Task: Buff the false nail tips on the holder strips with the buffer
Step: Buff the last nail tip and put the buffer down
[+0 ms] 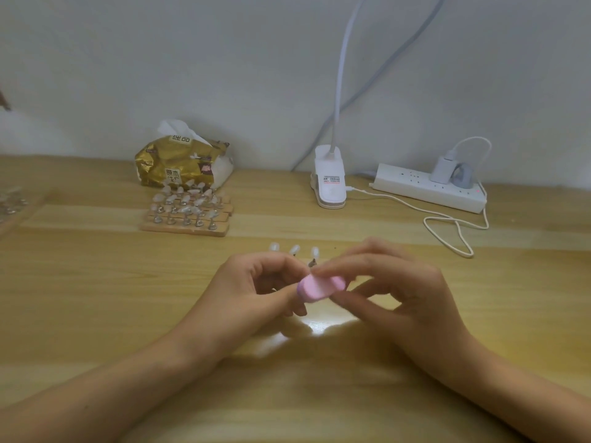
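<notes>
Two bare forearms are reaching in from the near edge over a wooden table, and the two hands are meeting at its middle. The right hand is pinching one pink buffer block between thumb and fingers, with the forefinger lying along its top. The left hand is curling its fingers inward, thumb and forefinger closing right at the buffer's left end. It is gripping a held strip that the hands are almost wholly hiding. Three pale false nail tips are standing up in a row just beyond the left knuckles, the rightmost sitting just behind the buffer.

Farther back and to the left, a group of wooden holder strips is lying side by side on the table, apparently four. The front one is carrying five stands. The tips on the rows behind are crowding together too closely to count.

Just behind them, one gold tissue pack is sitting with a white tissue poking out of its top. To the right, one white clip lamp base is resting on the table, and its gooseneck is rising out of the top of the view. Beyond it, one white power strip is lying by the wall, holding two plugs: a pale charger and a grey plug. A white cable is looping over the table in front.

At the far left edge, more holders are showing only as a blur.
</notes>
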Demonstrator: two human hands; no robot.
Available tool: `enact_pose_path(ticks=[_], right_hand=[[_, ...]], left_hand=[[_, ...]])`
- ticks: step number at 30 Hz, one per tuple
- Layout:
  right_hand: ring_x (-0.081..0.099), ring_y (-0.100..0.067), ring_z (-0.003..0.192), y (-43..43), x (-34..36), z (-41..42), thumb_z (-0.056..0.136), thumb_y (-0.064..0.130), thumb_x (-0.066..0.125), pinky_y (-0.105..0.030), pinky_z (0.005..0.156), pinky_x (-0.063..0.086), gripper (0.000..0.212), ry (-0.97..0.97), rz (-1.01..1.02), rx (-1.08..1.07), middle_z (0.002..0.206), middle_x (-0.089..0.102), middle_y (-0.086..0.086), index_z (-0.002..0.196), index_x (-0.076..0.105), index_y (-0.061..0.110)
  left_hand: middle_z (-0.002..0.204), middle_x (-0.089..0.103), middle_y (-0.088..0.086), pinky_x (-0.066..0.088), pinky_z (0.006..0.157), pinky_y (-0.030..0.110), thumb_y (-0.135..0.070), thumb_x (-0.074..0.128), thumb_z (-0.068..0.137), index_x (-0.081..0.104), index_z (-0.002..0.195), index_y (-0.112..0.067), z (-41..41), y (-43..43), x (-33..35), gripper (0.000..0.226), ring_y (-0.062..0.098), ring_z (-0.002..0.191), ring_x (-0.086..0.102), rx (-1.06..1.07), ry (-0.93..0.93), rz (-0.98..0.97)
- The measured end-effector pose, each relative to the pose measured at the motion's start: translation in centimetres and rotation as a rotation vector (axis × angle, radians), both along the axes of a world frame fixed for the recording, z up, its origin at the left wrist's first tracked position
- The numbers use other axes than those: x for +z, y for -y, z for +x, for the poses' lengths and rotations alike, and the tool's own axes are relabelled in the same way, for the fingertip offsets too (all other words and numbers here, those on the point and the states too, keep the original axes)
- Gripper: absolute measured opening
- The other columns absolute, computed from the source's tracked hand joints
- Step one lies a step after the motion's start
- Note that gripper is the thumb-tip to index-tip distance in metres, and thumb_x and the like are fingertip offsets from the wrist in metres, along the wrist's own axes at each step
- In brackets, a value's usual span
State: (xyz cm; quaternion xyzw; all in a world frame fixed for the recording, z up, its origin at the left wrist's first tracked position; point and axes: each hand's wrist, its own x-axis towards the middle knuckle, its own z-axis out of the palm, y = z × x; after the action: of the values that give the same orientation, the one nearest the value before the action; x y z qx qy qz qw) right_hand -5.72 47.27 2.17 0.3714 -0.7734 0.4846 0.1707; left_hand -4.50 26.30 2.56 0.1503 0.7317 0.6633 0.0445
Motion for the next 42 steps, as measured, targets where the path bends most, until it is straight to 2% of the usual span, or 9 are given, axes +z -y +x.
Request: enact_pose_path(ticks=[3,6,10,13,15,19,30,37,42], right_hand=[[0.069,-0.023,0.085,-0.13,0.08,-0.06,0.086,0.015,0.075,-0.038,0.061,0.060,0.022,0.059,-0.055,-0.035,0.099,0.068,0.003,0.106,0.076,0.023],[0.069,-0.021,0.087,0.11,-0.04,0.13,0.088,0.015,0.072,-0.032,0.063,0.059,0.023,-0.016,-0.005,0.016,0.101,0.066,0.002,0.109,0.075,0.022],[0.068,-0.022,0.082,-0.12,-0.05,-0.10,0.086,0.014,0.076,-0.037,0.058,0.058,0.021,0.045,-0.059,-0.037,0.100,0.068,0.003,0.106,0.077,0.023],[0.068,-0.020,0.084,0.19,-0.15,0.14,0.087,0.016,0.072,-0.028,0.061,0.057,0.021,-0.025,-0.014,-0.003,0.100,0.067,0.004,0.107,0.076,0.023],[0.067,-0.019,0.082,0.24,-0.05,0.05,0.087,0.019,0.071,-0.024,0.061,0.055,0.020,-0.005,-0.031,-0.041,0.099,0.068,0.003,0.106,0.076,0.023],[0.064,-0.018,0.081,0.30,-0.10,0.03,0.087,0.016,0.074,-0.024,0.059,0.053,0.020,-0.046,0.006,-0.027,0.098,0.068,0.002,0.106,0.077,0.020],[0.062,-0.019,0.079,0.31,-0.17,-0.28,0.088,0.018,0.074,-0.027,0.053,0.049,0.020,-0.060,-0.014,-0.084,0.099,0.070,0.009,0.106,0.076,0.026],[0.061,-0.018,0.082,0.31,-0.14,-0.11,0.088,0.018,0.074,-0.026,0.053,0.048,0.020,-0.085,0.008,-0.076,0.099,0.069,0.008,0.105,0.077,0.026],[0.059,-0.018,0.079,0.14,-0.01,-0.17,0.086,0.021,0.076,-0.026,0.054,0.048,0.020,-0.017,-0.029,-0.118,0.095,0.068,0.008,0.105,0.077,0.027]], left_hand=[[0.077,0.073,0.009,0.050,0.060,0.017,-0.032,0.076,0.072,0.076,0.082,-0.020,-0.03,0.03,-0.01,0.016,0.009,0.064,0.065,0.011,-0.008,-0.020],[0.070,0.070,0.006,0.050,0.057,0.017,-0.035,0.079,0.072,0.077,0.082,-0.018,0.06,0.05,0.01,0.020,0.008,0.063,0.064,-0.012,0.002,-0.006],[0.079,0.072,0.014,0.050,0.058,0.017,-0.031,0.076,0.073,0.077,0.082,-0.018,0.08,0.01,0.14,0.015,0.009,0.065,0.065,-0.003,-0.003,-0.007],[0.072,0.071,0.011,0.050,0.056,0.017,-0.037,0.078,0.069,0.077,0.082,-0.017,0.07,-0.04,0.19,0.025,0.010,0.062,0.065,-0.007,0.014,0.007],[0.075,0.072,0.009,0.050,0.058,0.017,-0.035,0.077,0.071,0.077,0.082,-0.018,-0.05,0.03,0.12,0.020,0.009,0.063,0.065,0.000,0.011,0.000],[0.068,0.070,0.001,0.049,0.058,0.016,-0.042,0.078,0.068,0.077,0.080,-0.021,0.03,-0.01,0.05,0.025,0.007,0.062,0.063,-0.019,0.006,0.020],[0.073,0.072,0.008,0.049,0.060,0.016,-0.033,0.078,0.073,0.077,0.082,-0.017,-0.05,0.09,0.02,0.019,0.009,0.063,0.064,-0.006,0.032,0.019],[0.071,0.071,0.003,0.047,0.061,0.015,-0.047,0.076,0.066,0.076,0.081,-0.021,-0.08,0.11,0.10,0.031,0.007,0.064,0.062,-0.007,0.016,0.022],[0.076,0.074,0.004,0.049,0.060,0.016,-0.032,0.078,0.073,0.076,0.084,-0.017,-0.14,0.04,0.13,0.019,0.008,0.064,0.063,0.001,0.028,0.019]])
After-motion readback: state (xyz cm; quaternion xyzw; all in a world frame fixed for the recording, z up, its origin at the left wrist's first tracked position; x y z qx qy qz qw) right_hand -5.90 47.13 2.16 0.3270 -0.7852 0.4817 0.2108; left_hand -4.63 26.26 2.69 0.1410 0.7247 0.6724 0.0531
